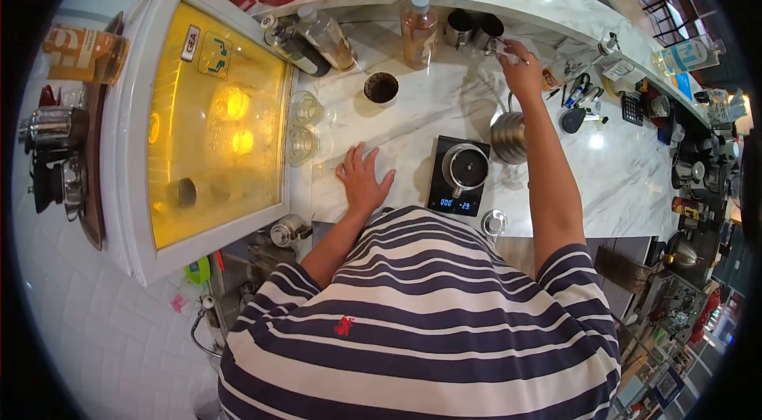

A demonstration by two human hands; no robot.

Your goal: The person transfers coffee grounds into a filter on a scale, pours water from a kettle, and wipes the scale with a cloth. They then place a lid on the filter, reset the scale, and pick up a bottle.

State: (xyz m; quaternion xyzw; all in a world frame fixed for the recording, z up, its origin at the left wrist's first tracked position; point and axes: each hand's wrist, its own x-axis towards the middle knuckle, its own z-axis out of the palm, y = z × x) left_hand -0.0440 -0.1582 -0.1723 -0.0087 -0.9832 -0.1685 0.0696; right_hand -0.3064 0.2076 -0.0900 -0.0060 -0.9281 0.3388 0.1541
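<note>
Hands are working well apart on the marble tabletop [413, 114] as I am watching through the head camera. The left hand [363, 178] is lying flat, palm down, with its fingers spread wide, and it is holding nothing; it is only pressing on bare stone near the front edge. Just beside it to the right, a black scale [439, 199] is showing lit digits and carrying a metal cup [464, 166].

The right hand [520, 67] is reaching far forward, arm stretched over a steel pitcher [508, 136] that is standing behind the scale. Its fingertips are drawing together at a small metal piece [494, 45] near the back of the tabletop, beside two dark metal cups [473, 28]. I am seeing contact there, but the piece is too small for me to name, and I cannot tell whether the fingers are gripping it or only touching it.

A bottle [418, 31] is standing left of those cups, and a brown cup [381, 87] is sitting nearer, between the bottle and the left hand. A yellow-lit display case [214, 126] is filling the far left.
</note>
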